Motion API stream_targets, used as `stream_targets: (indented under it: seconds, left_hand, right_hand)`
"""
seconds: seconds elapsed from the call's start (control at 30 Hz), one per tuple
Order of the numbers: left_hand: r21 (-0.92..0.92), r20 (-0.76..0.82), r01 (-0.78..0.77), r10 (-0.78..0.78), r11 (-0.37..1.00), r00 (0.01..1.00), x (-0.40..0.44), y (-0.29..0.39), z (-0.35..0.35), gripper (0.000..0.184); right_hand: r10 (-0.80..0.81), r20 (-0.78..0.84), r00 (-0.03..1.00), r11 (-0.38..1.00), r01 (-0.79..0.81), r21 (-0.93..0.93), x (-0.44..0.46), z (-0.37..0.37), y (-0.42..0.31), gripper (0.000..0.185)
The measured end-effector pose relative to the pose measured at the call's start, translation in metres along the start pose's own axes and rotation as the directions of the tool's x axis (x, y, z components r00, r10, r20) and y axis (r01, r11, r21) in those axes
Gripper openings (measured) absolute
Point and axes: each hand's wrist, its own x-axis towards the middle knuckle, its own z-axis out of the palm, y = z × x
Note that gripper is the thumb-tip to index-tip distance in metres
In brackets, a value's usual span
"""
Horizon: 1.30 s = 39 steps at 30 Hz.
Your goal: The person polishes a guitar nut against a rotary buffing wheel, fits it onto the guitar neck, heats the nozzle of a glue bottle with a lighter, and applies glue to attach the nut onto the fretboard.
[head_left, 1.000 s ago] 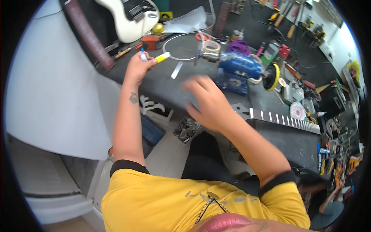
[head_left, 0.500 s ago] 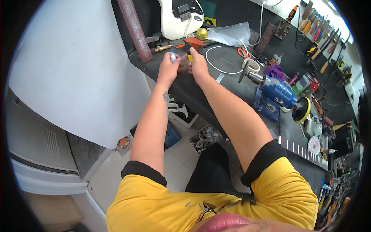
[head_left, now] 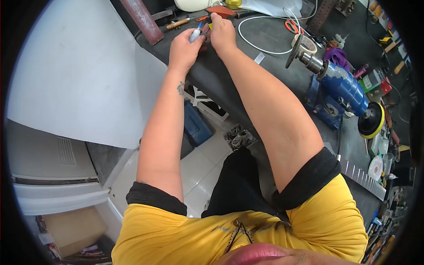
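My left hand (head_left: pixel 184 49) is closed around a small white squeeze bottle (head_left: pixel 194 35) with a thin blue tip pointing up. Close beside it, over the front part of the dark workbench (head_left: pixel 269 84), my right hand (head_left: pixel 223 36) has its fingers curled in. A bit of yellow and a small pinkish piece show by its fingertips, but what it grips is mostly hidden. Just beyond the hands are an orange-and-black object (head_left: pixel 221 10) and a wooden-handled tool (head_left: pixel 178 24).
A blue bench motor (head_left: pixel 344 88) with a disc and a yellow-edged pad stands at right. Near it are a tape roll (head_left: pixel 304 44), red-handled scissors (head_left: pixel 293 27), a white cable (head_left: pixel 247 43) and a fretted neck (head_left: pixel 364 179). A large white sheet (head_left: pixel 79 70) hangs at left.
The view has tilted down, so the hands and bench things sit higher in the picture and the guitar body is mostly cut off. Both hands stay close together.
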Motion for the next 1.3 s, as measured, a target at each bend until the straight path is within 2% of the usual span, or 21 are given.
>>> stream_targets:
  seconds: [0.13,0.23,0.33,0.53,0.63,0.93,1.03,1.3]
  left_hand:
    - [0.010,0.019,0.001,-0.001,1.000,1.000,-0.001,0.006,0.000,0.027]
    - [-0.068,0.026,-0.010,0.012,0.998,1.000,0.003,-0.003,0.001,0.026]
    - [-0.080,0.049,-0.010,0.013,0.997,0.999,0.005,-0.006,0.001,0.026]
    - [-0.055,0.040,0.008,-0.005,0.998,0.999,0.005,-0.006,0.003,0.026]
    - [-0.111,-0.023,-0.078,0.075,0.991,0.997,0.006,-0.011,0.007,0.029]
    - [-0.094,-0.027,-0.072,0.070,0.993,0.997,0.009,-0.017,0.005,0.026]
    - [-0.003,-0.039,-0.077,0.077,0.997,0.996,0.005,-0.008,0.005,0.027]
    - [-0.004,-0.046,-0.059,0.059,0.998,0.997,0.003,-0.005,0.005,0.026]
  right_hand:
    - [-0.014,0.023,1.000,0.996,0.016,-0.088,-0.005,-0.001,-0.008,0.063]
    - [-0.028,0.024,0.999,0.996,0.030,-0.083,0.003,0.002,0.005,0.062]
    - [0.032,0.040,0.999,0.996,-0.029,-0.081,-0.003,-0.001,-0.008,0.061]
    - [0.014,0.024,1.000,0.994,-0.012,-0.105,-0.003,0.000,-0.008,0.061]
    - [0.031,0.020,0.999,0.992,-0.028,-0.125,-0.008,-0.001,-0.015,0.061]
    - [0.029,0.040,0.999,0.992,-0.024,-0.127,-0.005,0.002,-0.009,0.062]
    - [0.029,0.023,0.999,0.992,-0.026,-0.126,-0.005,0.002,-0.007,0.062]
    - [0.005,0.042,0.999,0.991,0.001,-0.133,-0.003,0.002,-0.005,0.062]
